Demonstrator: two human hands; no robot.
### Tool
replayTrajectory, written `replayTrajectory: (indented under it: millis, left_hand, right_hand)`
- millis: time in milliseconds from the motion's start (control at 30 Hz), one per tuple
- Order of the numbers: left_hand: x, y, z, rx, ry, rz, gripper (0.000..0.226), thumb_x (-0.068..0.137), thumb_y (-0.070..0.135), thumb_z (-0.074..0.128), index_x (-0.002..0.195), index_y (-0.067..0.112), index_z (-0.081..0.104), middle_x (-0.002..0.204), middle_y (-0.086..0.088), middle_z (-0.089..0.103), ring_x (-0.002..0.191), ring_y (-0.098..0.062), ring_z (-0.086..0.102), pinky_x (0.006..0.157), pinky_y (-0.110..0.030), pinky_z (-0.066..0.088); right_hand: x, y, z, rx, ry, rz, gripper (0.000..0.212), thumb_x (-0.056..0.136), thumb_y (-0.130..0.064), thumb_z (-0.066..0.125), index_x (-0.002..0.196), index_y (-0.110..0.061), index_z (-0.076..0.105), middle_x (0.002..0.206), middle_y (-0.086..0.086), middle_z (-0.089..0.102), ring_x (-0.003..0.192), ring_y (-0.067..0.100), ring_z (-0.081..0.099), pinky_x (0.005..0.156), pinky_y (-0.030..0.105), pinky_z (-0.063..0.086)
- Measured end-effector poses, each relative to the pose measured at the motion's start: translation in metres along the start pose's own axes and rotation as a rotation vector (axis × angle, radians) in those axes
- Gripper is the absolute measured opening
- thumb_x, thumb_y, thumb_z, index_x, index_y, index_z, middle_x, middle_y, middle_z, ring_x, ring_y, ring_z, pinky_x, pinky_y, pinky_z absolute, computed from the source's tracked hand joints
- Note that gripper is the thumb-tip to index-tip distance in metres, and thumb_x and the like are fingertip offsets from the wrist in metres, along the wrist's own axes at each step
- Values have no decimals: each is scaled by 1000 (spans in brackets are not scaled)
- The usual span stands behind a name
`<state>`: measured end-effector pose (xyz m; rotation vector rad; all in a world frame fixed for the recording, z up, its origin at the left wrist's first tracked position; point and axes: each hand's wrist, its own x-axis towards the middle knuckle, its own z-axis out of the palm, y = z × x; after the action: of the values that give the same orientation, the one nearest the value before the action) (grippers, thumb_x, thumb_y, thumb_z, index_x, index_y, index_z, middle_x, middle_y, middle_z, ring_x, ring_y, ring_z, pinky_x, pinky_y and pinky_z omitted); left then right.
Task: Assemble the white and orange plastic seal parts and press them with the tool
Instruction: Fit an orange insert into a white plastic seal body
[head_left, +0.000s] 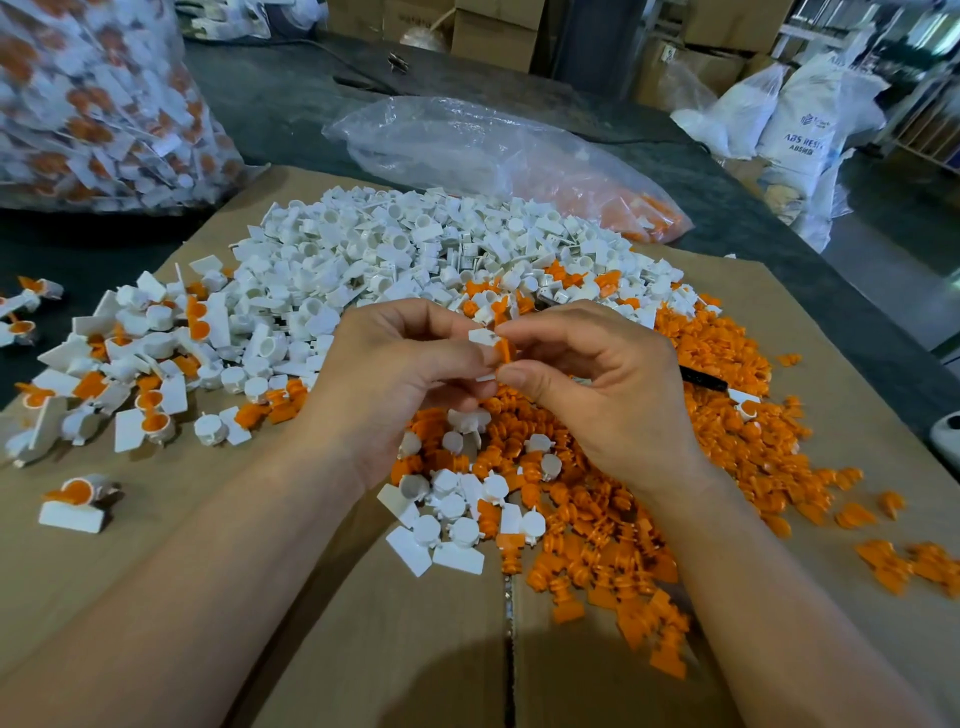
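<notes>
Both hands are raised over the cardboard (260, 597), fingertips meeting. Left hand (395, 374): thumb and curled fingers pinch a white part (482, 336). Right hand (608, 384): thumb and forefinger pinch an orange part (505, 352), which touches the white one. Below lies the orange pile (597, 530); beyond, the white pile (395, 249). Joined seals (130, 374) lie left. A black tool (706, 379) rests on the orange pile, partly hidden behind the right hand.

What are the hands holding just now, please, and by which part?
The left hand pinches a white part by its edge; the right hand pinches an orange part beside it, the exact grip hidden.
</notes>
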<state>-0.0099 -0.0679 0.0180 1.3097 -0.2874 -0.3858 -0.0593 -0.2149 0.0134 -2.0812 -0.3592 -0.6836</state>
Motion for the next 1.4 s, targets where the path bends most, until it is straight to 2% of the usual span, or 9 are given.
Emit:
replayTrajectory:
  millis: [167,400,567,700,800,967,1200,1300,1400]
  left_hand:
    - [1,-1,0,-60,-22,-2,18,50,7,69,67,3,63,54,-8,65,47,-14,63,43,-16,48]
    - [1,-5,2,-46,-6,38,18,50,8,70,66,4,63,56,-10,66,49,-17,65,45,-18,50]
    - [0,-5,3,-54,22,67,9,51,6,73,56,11,67,56,-11,67,51,-17,66,46,-18,50]
    - [-2,-7,5,95,65,178,17,63,0,75,59,15,69,56,-6,68,52,-16,67,49,-19,53]
    - [-1,-9,5,205,109,246,23,67,0,77,60,21,70,59,-2,69,53,-15,66,54,-25,57]
    - [-2,-12,7,342,186,337,33,69,6,78,58,35,67,63,12,69,55,-6,65,55,-20,56]
    - [-7,-12,11,437,205,391,29,71,11,78,70,36,64,75,21,66,59,4,62,53,-7,46]
    - [-7,-14,12,468,216,398,28,72,13,78,71,37,64,76,24,65,61,4,62,55,-8,48]
    - [-8,-16,14,517,217,436,31,72,14,77,72,42,62,67,21,67,65,4,63,58,-9,49]
  right_hand:
    - [1,0,-4,-17,-12,-14,26,75,-12,68,100,-18,62,84,-4,63,78,5,63,70,17,51]
    - [1,1,-4,-37,6,-22,24,75,-12,69,97,-20,63,84,2,69,75,8,68,70,25,56]
    - [0,4,-6,-118,38,-52,29,77,-9,67,104,-17,61,90,-6,65,84,8,66,75,23,55]
    - [0,6,-5,-133,58,-55,22,79,-4,65,100,-9,66,91,-2,66,88,9,65,78,23,54]
    - [0,6,-3,-181,82,-93,18,77,-1,66,94,-3,70,89,-2,64,88,7,62,77,14,50]
    - [-1,5,-2,-297,128,-145,14,76,-5,69,90,-1,71,80,6,69,75,9,62,68,18,52]
    - [-1,1,-1,-428,86,-73,11,78,-13,65,80,-3,70,68,8,64,61,18,59,53,33,49]
    - [-1,0,1,-444,68,-44,12,79,-14,63,75,-4,68,63,3,61,55,12,53,48,24,43]
    - [-1,-1,2,-377,70,51,15,79,-18,60,71,-7,67,54,-3,56,45,10,46,44,18,34]
